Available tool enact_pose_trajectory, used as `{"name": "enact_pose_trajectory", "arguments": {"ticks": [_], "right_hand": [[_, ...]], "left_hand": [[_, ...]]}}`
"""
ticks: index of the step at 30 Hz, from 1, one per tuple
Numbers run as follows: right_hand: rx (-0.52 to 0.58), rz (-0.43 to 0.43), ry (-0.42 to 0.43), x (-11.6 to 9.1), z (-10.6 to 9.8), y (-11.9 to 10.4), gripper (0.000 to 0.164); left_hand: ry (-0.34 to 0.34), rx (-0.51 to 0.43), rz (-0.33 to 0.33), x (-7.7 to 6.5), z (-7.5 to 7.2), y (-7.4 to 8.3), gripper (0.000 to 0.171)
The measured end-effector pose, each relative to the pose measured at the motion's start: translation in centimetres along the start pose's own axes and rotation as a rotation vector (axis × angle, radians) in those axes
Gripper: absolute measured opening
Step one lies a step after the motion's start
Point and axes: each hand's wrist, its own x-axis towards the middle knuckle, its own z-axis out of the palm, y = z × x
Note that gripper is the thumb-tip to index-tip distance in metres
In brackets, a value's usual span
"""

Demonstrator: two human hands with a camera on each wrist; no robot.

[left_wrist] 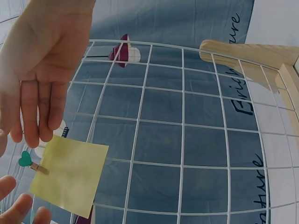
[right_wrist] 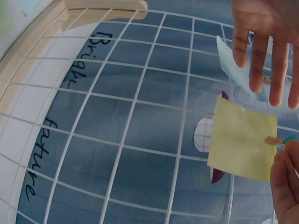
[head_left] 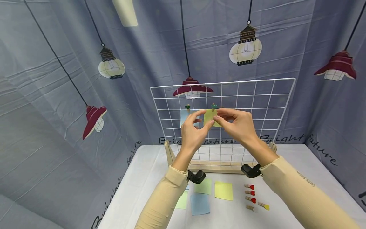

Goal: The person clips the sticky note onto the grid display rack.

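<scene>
A yellow sticky note (head_left: 209,115) hangs on the white wire grid (head_left: 263,124) from a small wooden clothespin with a green heart (left_wrist: 32,162). My left hand (head_left: 193,133) is at the note's left side, fingers spread and apart from the clothespin in the left wrist view. On the other side my right hand (head_left: 238,124) hovers close to the note, its fingers loosely bent; I see nothing held in it. Left of the yellow note, a light blue note (right_wrist: 238,70) hangs from another green-heart clothespin (head_left: 187,107), partly behind my left hand.
Wooden feet (head_left: 169,152) carry the grid on the white table (head_left: 288,190). In front lie a blue note (head_left: 199,204), a yellow note (head_left: 224,190) and green notes (head_left: 203,186). Several clothespins with red hearts (head_left: 250,193) and one yellow-heart clothespin (head_left: 264,206) lie to the right.
</scene>
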Motion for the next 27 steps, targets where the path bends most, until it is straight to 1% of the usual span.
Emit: {"name": "enact_pose_trajectory", "arguments": {"ticks": [7, 11, 13, 15, 20, 24, 27], "right_hand": [[0.017, 0.015, -0.047, -1.0, -0.2, 0.6, 0.027], [0.021, 0.016, -0.067, -1.6, -0.6, 0.7, 0.025], [0.014, 0.031, -0.081, -1.9, -0.8, 0.8, 0.025], [0.002, 0.049, -0.096, -2.2, -0.9, 0.9, 0.026], [-0.016, 0.096, -0.128, -3.1, -1.2, 1.4, 0.029], [-0.036, 0.118, -0.148, -3.9, -1.5, 1.9, 0.028], [-0.035, 0.131, -0.176, -4.5, -1.6, 2.3, 0.033]], "left_hand": [[-0.084, -0.032, 0.008, -0.8, -0.5, -0.4, 0.051], [-0.123, -0.053, 0.010, -1.2, -1.0, -0.5, 0.051], [-0.137, -0.055, 0.015, -1.4, -1.3, -0.7, 0.051], [-0.145, -0.049, 0.013, -1.6, -1.6, -0.8, 0.050], [-0.140, -0.029, -0.004, -2.4, -2.0, -1.4, 0.049], [-0.141, -0.037, -0.021, -3.1, -2.4, -1.9, 0.046], [-0.146, -0.054, -0.035, -3.6, -2.6, -2.2, 0.045]]}}
